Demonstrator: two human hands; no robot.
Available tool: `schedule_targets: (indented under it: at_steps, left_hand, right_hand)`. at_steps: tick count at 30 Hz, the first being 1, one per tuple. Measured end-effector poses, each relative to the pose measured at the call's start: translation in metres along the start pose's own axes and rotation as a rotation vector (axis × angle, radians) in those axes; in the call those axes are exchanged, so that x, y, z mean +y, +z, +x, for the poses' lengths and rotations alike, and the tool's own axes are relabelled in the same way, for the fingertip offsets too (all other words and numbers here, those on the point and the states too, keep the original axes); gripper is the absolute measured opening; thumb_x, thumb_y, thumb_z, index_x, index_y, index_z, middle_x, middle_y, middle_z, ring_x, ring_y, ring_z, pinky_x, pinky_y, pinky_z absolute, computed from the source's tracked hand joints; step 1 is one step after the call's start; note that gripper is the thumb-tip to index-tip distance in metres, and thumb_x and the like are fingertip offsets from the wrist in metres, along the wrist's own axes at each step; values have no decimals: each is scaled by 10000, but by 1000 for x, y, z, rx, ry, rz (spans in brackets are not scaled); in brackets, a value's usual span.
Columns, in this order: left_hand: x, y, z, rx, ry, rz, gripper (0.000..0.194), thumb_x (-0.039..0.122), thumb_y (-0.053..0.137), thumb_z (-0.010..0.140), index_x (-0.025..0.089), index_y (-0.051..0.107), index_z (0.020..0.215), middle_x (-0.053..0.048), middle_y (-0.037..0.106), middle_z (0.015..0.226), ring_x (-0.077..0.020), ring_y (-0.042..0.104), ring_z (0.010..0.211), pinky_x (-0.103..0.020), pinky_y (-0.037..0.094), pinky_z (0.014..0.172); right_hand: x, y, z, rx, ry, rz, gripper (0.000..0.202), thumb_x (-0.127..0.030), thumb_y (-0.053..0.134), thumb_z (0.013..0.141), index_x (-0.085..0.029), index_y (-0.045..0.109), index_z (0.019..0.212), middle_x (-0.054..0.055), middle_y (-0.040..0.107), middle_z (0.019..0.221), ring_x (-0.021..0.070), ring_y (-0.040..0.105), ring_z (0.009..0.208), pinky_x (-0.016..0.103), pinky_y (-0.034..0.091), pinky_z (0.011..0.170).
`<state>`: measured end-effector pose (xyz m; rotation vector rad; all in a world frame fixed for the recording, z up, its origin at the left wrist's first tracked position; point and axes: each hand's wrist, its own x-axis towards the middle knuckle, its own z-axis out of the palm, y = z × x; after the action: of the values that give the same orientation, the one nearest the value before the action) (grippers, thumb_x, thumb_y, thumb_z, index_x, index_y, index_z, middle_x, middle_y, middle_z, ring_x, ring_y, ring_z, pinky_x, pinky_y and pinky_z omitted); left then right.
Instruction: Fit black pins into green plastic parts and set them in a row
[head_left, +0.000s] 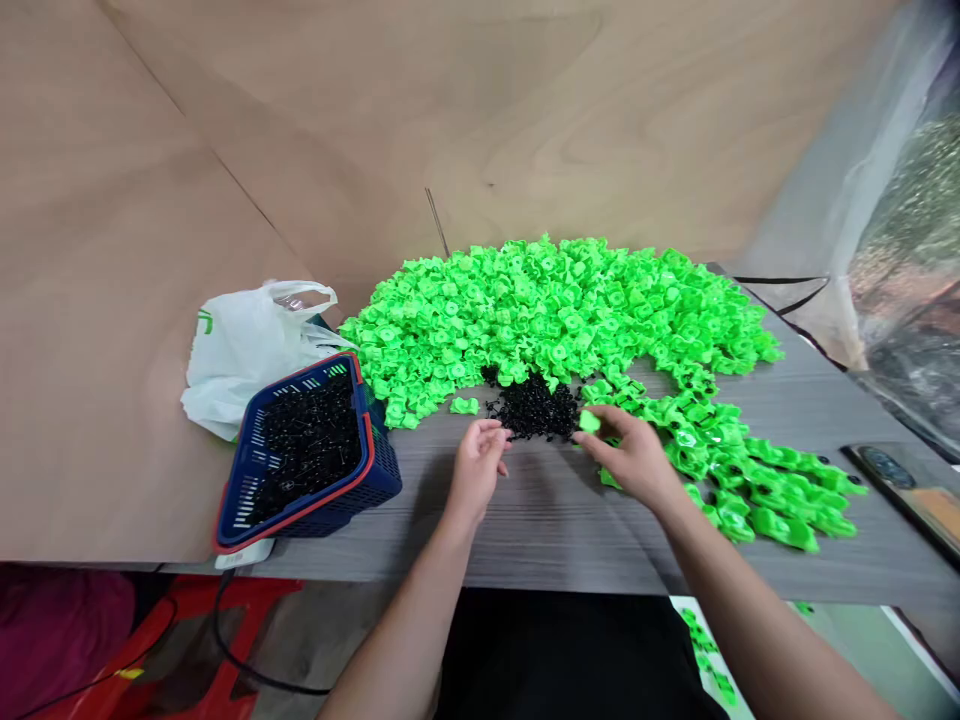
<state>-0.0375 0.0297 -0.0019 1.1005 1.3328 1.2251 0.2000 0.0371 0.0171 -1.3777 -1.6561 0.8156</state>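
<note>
My left hand (482, 462) is at the left edge of a small heap of black parts (537, 408), its fingers curled together; whatever is between the fingertips is too small to name. On the heap's right side, my right hand (626, 450) pinches a green piece (589, 421) between thumb and fingers. A large pile of green pieces (555, 310) spreads behind the black heap. One loose green piece (464, 406) lies on the grey table just beyond my left hand. More green pieces (750, 480) stretch out to the right of my right hand.
A blue basket (386, 465) with a red rim, filled with black parts, stands at the left. Behind it sits a white plastic bag (247, 345). A phone-like object (889, 466) lies at the table's right side. A red stool (251, 640) is below left.
</note>
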Motion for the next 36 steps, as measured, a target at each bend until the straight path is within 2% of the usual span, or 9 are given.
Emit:
schedule_targets:
  at_steps: [3,7,13,18,21,25,28,32,36]
  left_hand:
    - [-4,-26,23,195,228,459,213,285,590,877,198,614,1070,-97,631,1078,-200,624,892,-351,534,786]
    - [-9,-48,46,263,357,911,441,150,574,837,213,591,1274,-135,530,1189,-262,601,1029,-421,491,936]
    - [-14,-44,58,223,295,1173,493,187,596,835,201,578,1328,-172,469,1231,-320,572,1111,-431,480,952]
    - [-13,-44,61,236,278,1216,412,206,646,812,202,624,1223,-164,471,1227,-309,588,1067,-417,481,925]
    - [-14,-48,62,240,276,1206,346,207,682,789,209,633,1131,-146,483,1199,-291,597,1021,-398,483,894]
    - [-16,-51,64,243,294,1196,271,196,693,787,213,609,1044,-114,525,1137,-265,599,984,-368,473,870]
    - [-17,-51,64,250,337,1209,236,204,677,810,214,583,1027,-100,568,1097,-263,591,994,-357,458,867]
    - [-16,-49,63,221,363,1243,197,252,648,851,216,562,1025,-93,618,1044,-262,598,976,-346,444,823]
    - [-15,-50,60,195,342,1226,164,282,596,893,218,557,1039,-84,655,984,-251,626,914,-329,436,757]
  right_hand:
    - [14,-45,1,132,-35,-534,449,-452,631,822,-167,618,1169,90,692,880,266,632,784,372,462,717]
    - [29,-74,-3,87,-124,-811,314,-364,609,824,-164,642,1064,100,703,885,294,641,851,399,444,806]
    - [46,-69,0,149,-158,-857,349,-357,581,842,-147,661,1108,106,694,923,280,626,881,395,436,843]
    - [65,-61,10,156,-178,-942,367,-348,577,848,-120,697,1109,137,658,898,290,599,883,414,408,866]
    - [62,-57,12,247,-168,-890,403,-385,576,870,-134,679,1168,149,647,969,305,584,932,431,398,885]
    - [34,-34,7,273,-217,-700,316,-360,539,915,-157,690,1105,133,642,1002,296,577,967,424,410,908]
    - [9,3,2,31,-263,-518,249,-243,493,935,-180,679,1087,98,645,996,234,601,953,325,444,865]
    - [-14,62,0,-246,-253,-499,291,-161,524,900,-230,644,1156,55,631,1006,192,621,916,262,439,795]
    - [-27,104,6,-350,-197,-588,286,-168,546,897,-200,619,1172,84,621,1040,201,622,897,269,424,774]
